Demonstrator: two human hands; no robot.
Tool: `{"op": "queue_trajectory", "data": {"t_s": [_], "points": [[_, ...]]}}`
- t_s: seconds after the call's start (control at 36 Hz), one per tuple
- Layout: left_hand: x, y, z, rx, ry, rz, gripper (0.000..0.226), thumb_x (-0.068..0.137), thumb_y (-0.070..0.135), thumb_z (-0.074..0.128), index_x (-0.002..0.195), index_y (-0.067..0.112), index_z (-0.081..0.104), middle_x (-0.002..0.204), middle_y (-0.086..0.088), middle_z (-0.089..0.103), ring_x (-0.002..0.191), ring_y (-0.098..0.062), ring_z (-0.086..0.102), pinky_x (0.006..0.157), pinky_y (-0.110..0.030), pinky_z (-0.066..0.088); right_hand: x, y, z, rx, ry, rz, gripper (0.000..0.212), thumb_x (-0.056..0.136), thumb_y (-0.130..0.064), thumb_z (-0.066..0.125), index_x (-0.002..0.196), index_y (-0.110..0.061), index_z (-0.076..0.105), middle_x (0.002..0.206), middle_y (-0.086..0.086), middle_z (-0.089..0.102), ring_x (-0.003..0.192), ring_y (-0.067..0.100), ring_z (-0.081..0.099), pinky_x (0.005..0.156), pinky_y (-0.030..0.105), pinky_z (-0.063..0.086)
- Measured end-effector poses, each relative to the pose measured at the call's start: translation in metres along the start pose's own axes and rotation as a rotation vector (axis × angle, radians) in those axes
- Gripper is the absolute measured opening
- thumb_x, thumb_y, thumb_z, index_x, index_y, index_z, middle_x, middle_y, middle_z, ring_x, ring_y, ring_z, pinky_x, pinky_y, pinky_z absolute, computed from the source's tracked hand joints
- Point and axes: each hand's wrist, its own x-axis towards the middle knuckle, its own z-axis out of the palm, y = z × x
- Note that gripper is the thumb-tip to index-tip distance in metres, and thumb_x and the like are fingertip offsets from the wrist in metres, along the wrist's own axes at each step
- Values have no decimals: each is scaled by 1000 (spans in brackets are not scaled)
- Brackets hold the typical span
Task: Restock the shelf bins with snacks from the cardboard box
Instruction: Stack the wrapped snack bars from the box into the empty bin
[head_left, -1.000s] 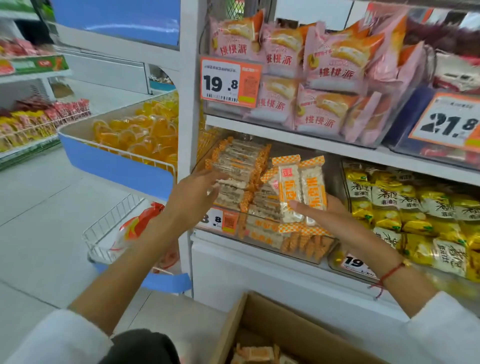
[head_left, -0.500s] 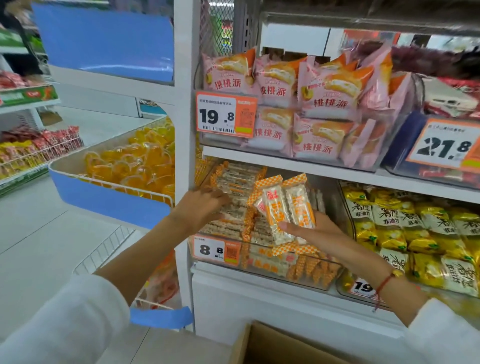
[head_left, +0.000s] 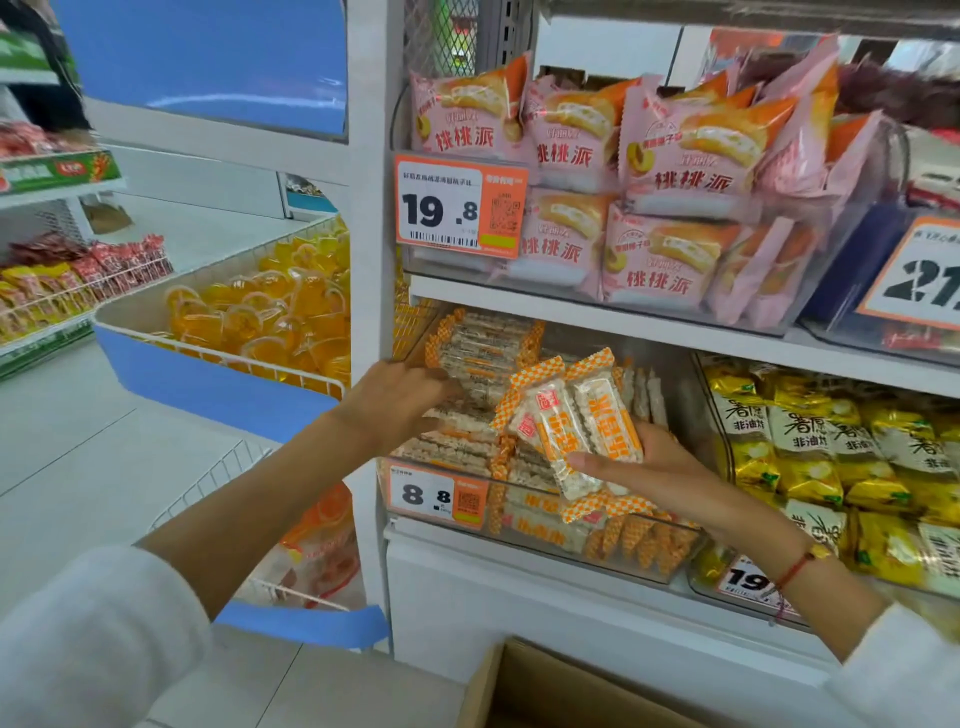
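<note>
Over the last second the right hand (head_left: 670, 467) has tipped its two orange-checked, clear-wrapped rice-cracker packets (head_left: 574, 431) leftward and brought them closer to the stack, its fingers (head_left: 597, 461) clenched around them above the clear plastic shelf bin (head_left: 524, 525). The left hand (head_left: 400, 402) has stayed inside the bin, fingers resting flat on the stacked packets (head_left: 483, 358) without visibly gripping any. The packets look about to be dropped in; the brown cardboard box (head_left: 524, 691) waits below for the next handful
</note>
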Motion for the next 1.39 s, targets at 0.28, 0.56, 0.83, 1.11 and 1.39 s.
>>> {"op": "queue_trajectory", "data": {"t_s": [0.28,0.56,0.83,1.11,1.39], "points": [[-2,-1,9,40,126,-42,24,77,13,77,94,30,72,88,8,70,79,-20,68,51,-27,46,19,-8,-2,-147,-128,-69,17,84,-28,70,98,-34,61,91,-23,68,80,-14,63,66,3,44],[-14,-4,-4,-153,247,-195,21,97,19,51,111,24,66,94,-3,72,82,-33,67,60,-35,49,58,-16,17,-407,-69,-154,54,74,-53,74,98,-6,63,93,10,69,88,26,65,77,39,51],[-52,21,-25,-557,289,-404,46,99,22,49,144,21,40,139,-4,52,125,-28,47,94,-43,45,80,-39,49,-641,112,-272,78,67,-52,80,129,-11,55,121,3,44,114,23,45,89,32,44],[-69,25,2,-465,224,-592,37,83,53,64,109,26,61,99,1,65,97,-22,59,69,-35,49,62,-12,58,-518,188,-406,61,77,-50,74,132,-34,54,136,-3,45,104,15,59,85,36,54],[-61,22,18,-281,384,-289,46,82,22,74,123,8,58,136,-9,53,121,-30,52,89,-44,52,57,3,48,-515,196,-384,47,88,-40,66,130,-22,59,115,-5,44,105,12,51,81,34,51]]}}
